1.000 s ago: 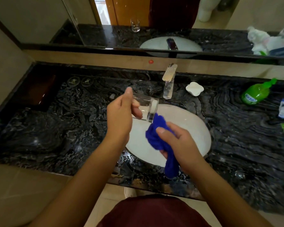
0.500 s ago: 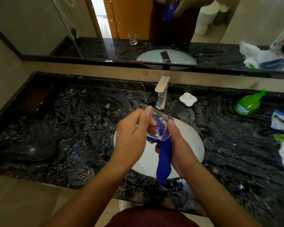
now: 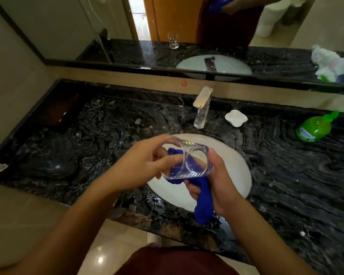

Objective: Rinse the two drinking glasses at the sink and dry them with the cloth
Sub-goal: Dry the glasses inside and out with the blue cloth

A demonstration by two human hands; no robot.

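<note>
Head view, drying step, with all positions given relative to the sink basin [image 3: 234,171]. The left hand [image 3: 145,165] grips 1 drinking glass [image 3: 187,160] above the basin's near-left part, fingers and thumb curled round its wall; the glass lies tilted on its side with one circular end turned toward the camera, an orientation that probably exposes the wall and interior to wiping. The right hand [image 3: 216,181] holds the blue cloth [image 3: 202,199] directly beneath and against the glass, fingers curled round the bunched fabric; part of the cloth shows through the clear wall, though whether it sits inside or behind cannot be told. The loose tail of the cloth hangs down over the basin's near rim. Holding the work above the basin presumably lets drips fall into it. The tap [image 3: 202,107] stands at the basin's far edge; no water stream is visible. The 2nd glass appears only as a mirror reflection [image 3: 173,41], beyond the basin to its left; its actual place on the counter is out of view.
</note>
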